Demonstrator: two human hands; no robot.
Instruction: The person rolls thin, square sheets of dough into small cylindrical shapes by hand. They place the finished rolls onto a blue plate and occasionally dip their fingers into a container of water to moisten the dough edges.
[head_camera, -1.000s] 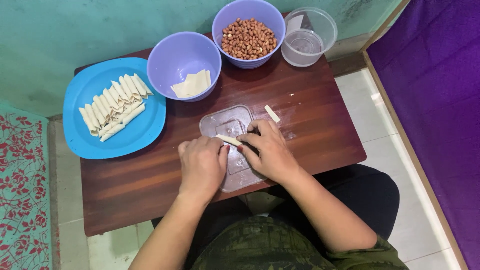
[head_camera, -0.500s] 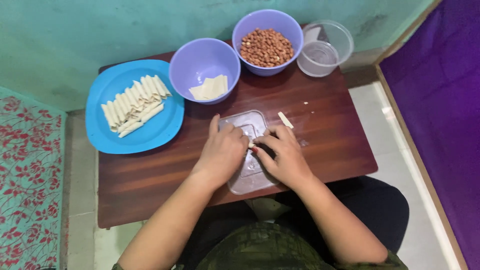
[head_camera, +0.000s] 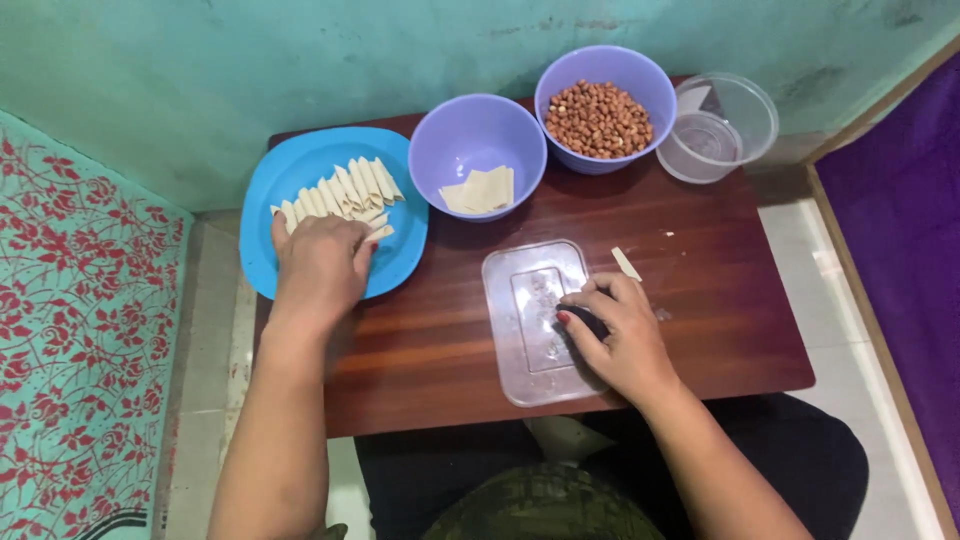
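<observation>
Left hand gone from clear lid to blue plate at far left, now fingers curled down over near end of rolled pastry row; whether it grips a roll, cannot tell. Right hand rests on clear plastic lid mid-worktop, fingers loosely closed round small dark object. Best set roll down snug against neighbours, same angle. Left forearm stretched long, wrist bent down.

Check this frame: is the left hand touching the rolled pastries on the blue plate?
Touching. The head view shows the left hand lying over the near end of the rolled pastries, fingers on them, no gap.
</observation>
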